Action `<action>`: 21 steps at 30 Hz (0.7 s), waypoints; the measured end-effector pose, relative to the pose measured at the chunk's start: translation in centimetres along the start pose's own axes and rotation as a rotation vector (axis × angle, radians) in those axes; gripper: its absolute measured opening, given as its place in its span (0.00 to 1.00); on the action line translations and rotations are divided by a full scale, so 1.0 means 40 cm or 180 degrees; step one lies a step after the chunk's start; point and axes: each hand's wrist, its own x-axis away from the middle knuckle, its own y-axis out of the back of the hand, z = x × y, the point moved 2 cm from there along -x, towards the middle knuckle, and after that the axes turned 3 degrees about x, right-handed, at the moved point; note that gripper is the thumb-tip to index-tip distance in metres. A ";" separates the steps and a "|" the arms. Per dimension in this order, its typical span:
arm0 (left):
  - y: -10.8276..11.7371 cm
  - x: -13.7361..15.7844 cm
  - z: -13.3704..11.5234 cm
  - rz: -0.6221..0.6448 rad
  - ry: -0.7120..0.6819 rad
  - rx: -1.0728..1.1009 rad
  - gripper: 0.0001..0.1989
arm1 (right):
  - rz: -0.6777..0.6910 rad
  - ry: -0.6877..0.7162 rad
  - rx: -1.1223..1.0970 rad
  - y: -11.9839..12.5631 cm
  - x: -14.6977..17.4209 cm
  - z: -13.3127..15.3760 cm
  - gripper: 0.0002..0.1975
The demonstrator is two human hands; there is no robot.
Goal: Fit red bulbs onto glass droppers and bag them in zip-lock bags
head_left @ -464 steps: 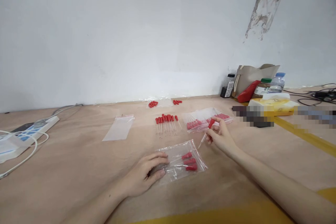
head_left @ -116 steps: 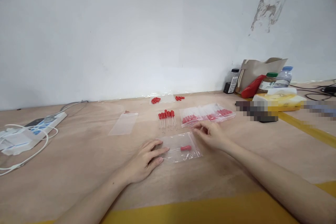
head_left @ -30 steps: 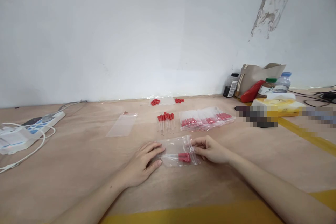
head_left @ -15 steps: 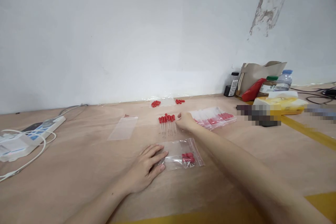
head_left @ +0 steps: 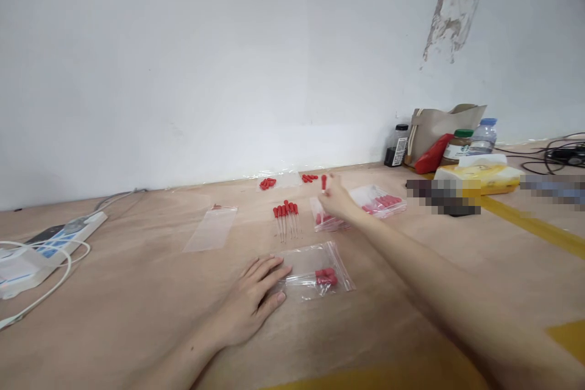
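My left hand [head_left: 251, 295] lies flat with fingers spread, its fingertips on the left end of a clear zip bag [head_left: 299, 259] holding several red-bulbed droppers [head_left: 326, 276]. Farther out, my right hand [head_left: 339, 200] is closed on a dropper [head_left: 324, 182], its red bulb pointing up and its thin stem largely hidden by the fingers. A row of droppers [head_left: 286, 210] with red bulbs and thin clear stems lies left of that hand. Below and beside my right hand is a stack of filled zip bags [head_left: 386, 204], partly covered by it.
An empty-looking clear bag [head_left: 211, 230] lies on the left. Near the wall are more red bulbs [head_left: 267, 184] and another small cluster [head_left: 309, 178]. A power strip [head_left: 50, 250] with white cables stands far left; tissues [head_left: 475, 177], bottles [head_left: 397, 146] and a beige bag [head_left: 439, 125] stand right.
My right hand has taken a dropper from the right end of the row and moved it up and right, over the filled bags. My left hand stays on the zip bag.
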 end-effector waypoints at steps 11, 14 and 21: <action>0.000 -0.003 -0.005 -0.0044 -0.0073 -0.0027 0.19 | -0.0349 -0.0948 -0.1806 0.100 0.203 -0.124 0.33; 0.002 -0.002 -0.006 -0.0073 -0.0099 -0.0010 0.19 | -0.0345 -0.0779 -0.1865 0.079 0.211 -0.121 0.33; 0.003 -0.004 -0.006 -0.0099 -0.0102 -0.0018 0.19 | -0.0114 -0.0854 -0.2290 0.051 0.237 -0.119 0.27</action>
